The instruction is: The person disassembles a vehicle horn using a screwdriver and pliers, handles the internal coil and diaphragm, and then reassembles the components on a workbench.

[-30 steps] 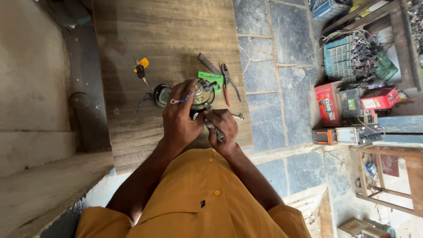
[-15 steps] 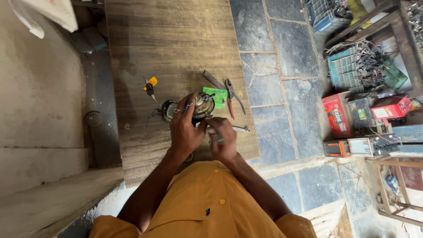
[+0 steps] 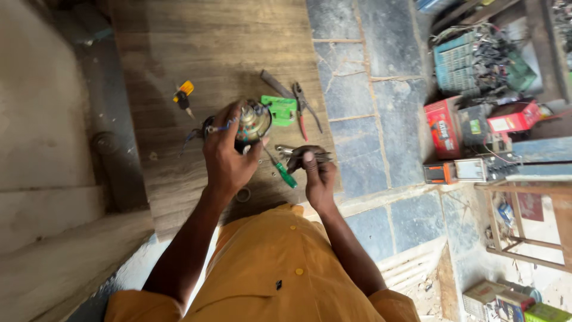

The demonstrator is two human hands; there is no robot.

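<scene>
Seated person in an orange shirt, working over a wooden board (image 3: pixel 196 42) laid on a stone-tiled floor (image 3: pixel 381 77).

Left hand (image 3: pixel 228 156): fingers curled over a round metal part (image 3: pixel 253 121), gripping it from above and holding it just off the board. The part is domed, dull brass and grey, with blue wires trailing from its left side.

Right hand (image 3: pixel 319 179): closed around a grey metal tool (image 3: pixel 301 153), likely pliers, its tip pointing toward the part. Exact grip is hard to make out.

A green-handled screwdriver (image 3: pixel 280 170) lies between the hands. Beyond the part lie a flat green piece (image 3: pixel 280 110) and red-handled pliers (image 3: pixel 304 113); a small yellow-handled screwdriver (image 3: pixel 183 97) lies off to the left.

Judgement: mid-disassembly or repair; the next move wants a steady left hold and a precise bite with the tool.
</scene>
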